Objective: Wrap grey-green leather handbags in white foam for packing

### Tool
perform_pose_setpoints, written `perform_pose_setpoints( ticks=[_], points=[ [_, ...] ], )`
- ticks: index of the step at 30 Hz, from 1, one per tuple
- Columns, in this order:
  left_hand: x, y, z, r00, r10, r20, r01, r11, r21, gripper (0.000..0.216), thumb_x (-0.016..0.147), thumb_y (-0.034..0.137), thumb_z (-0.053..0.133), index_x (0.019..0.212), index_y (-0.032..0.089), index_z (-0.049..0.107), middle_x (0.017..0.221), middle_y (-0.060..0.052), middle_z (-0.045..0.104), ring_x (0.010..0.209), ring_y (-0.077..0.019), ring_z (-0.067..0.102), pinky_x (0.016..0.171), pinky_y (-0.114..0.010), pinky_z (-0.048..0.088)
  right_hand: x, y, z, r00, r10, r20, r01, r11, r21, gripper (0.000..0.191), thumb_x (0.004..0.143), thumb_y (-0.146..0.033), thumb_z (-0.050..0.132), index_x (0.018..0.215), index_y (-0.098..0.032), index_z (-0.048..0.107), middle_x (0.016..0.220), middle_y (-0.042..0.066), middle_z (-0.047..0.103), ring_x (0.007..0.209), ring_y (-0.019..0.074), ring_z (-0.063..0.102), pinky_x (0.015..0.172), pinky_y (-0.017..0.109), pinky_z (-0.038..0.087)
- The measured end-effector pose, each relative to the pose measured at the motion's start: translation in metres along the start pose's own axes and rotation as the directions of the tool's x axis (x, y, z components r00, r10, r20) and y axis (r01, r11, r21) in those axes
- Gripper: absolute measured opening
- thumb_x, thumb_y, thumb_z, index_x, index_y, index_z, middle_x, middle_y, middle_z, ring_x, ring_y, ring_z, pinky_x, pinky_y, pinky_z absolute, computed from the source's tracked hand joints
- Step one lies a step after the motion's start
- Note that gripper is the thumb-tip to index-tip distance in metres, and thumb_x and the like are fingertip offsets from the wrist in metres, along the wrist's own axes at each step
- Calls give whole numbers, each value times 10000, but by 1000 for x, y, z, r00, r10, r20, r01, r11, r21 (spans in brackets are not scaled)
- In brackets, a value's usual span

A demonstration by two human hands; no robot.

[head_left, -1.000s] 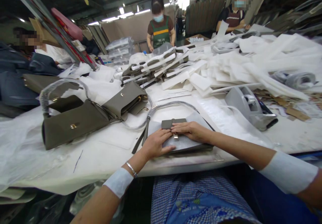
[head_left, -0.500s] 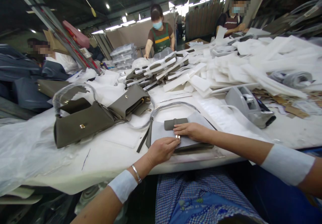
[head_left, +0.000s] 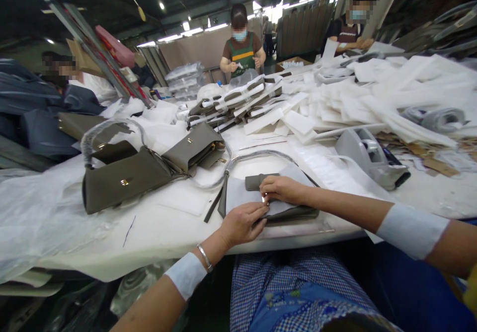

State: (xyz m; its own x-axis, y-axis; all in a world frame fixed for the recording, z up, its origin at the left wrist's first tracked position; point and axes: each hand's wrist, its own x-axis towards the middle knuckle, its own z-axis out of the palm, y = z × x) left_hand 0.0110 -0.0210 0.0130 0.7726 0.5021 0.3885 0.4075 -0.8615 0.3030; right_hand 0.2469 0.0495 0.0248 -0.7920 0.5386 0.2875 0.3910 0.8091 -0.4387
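Note:
An olive handbag [head_left: 294, 213] lies on its side at the table's front edge, its handle [head_left: 257, 154] wrapped in clear film. White sheet [head_left: 238, 193] covers much of its upper face, and an olive strap tab [head_left: 252, 182] rests on that. At the gold-coloured metal clasp [head_left: 265, 201], my left hand [head_left: 242, 222] pinches from the near side with its fingertips. My right hand [head_left: 283, 190] has its fingers curled down onto the same clasp from the right. The fingers hide most of the clasp.
Two more olive handbags [head_left: 128, 178] [head_left: 194, 148] lie to the left. A grey tape dispenser [head_left: 359, 153] stands on the right. Behind are stacked wrapped bag parts [head_left: 238, 98] and heaped white sheets [head_left: 346, 98]. Co-workers [head_left: 242, 48] are across the table.
My right hand's fingers, flatter before, are now bent down at the clasp. My left hand stays beside it. The co-worker opposite has lifted both hands. The view has shifted slightly.

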Motion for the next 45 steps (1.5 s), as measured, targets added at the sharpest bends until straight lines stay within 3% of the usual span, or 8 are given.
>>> perform_pose_setpoints(
  ticks=[8,15,20,29,32,38,41,45],
  points=[
    [0,0,1,1000,-6,-17,5,999,-31,383,927,265,517,1289,155,576,1266,-117,665,1209,-216,608,1039,-347,510,21,1,-23,953,-105,283,115,993,-20,101,918,-175,596,885,-186,690,912,36,635,852,150,581,725,240,445],
    [-4,-2,6,999,-11,-37,9,999,-48,377,934,282,512,1284,159,579,1269,-127,656,1198,-221,613,1023,-346,519,16,-1,-7,970,-47,237,99,972,-214,72,921,-171,597,868,-163,646,922,49,615,890,180,543,758,277,441],
    [-4,-2,6,999,1,-53,-4,998,-59,375,935,282,507,1285,164,576,1295,-125,645,1216,-218,606,1031,-342,514,12,-16,-6,970,-30,243,136,890,-434,78,943,-175,568,893,-136,614,935,77,618,909,217,537,792,332,438],
    [-4,-2,6,997,5,-81,-10,998,-57,364,930,275,508,1266,164,593,1279,-115,661,1188,-209,626,1021,-324,517,39,-21,-30,850,-163,500,437,749,-498,90,955,-201,565,898,-156,619,932,53,634,843,198,547,671,317,360],
    [-3,-2,7,996,-1,-93,-4,998,-56,356,927,277,511,1256,176,603,1253,-101,677,1151,-205,647,996,-318,531,44,-32,-29,837,-97,538,419,747,-517,92,947,-174,566,895,-156,640,929,59,650,853,198,566,669,312,358],
    [-4,-2,7,995,-16,-101,11,999,-47,347,915,286,528,1231,176,620,1243,-80,686,1123,-203,662,970,-303,540,45,-54,-20,857,246,453,141,733,-665,147,928,-130,550,931,-95,693,899,134,687,801,218,630,627,305,361],
    [-4,-1,6,996,-26,-90,21,998,-57,362,906,287,530,1242,178,610,1267,-82,673,1143,-203,652,976,-302,535,54,-46,-29,819,202,537,208,768,-606,106,907,-163,600,905,-151,705,873,73,694,711,177,625,567,286,328],
    [-3,-1,6,995,-43,-94,38,997,-60,371,897,293,535,1248,194,604,1272,-73,673,1135,-204,657,973,-305,537,68,-27,-45,746,38,665,385,790,-477,101,900,-187,620,851,-215,704,909,16,685,788,165,609,601,281,333]
  ],
)
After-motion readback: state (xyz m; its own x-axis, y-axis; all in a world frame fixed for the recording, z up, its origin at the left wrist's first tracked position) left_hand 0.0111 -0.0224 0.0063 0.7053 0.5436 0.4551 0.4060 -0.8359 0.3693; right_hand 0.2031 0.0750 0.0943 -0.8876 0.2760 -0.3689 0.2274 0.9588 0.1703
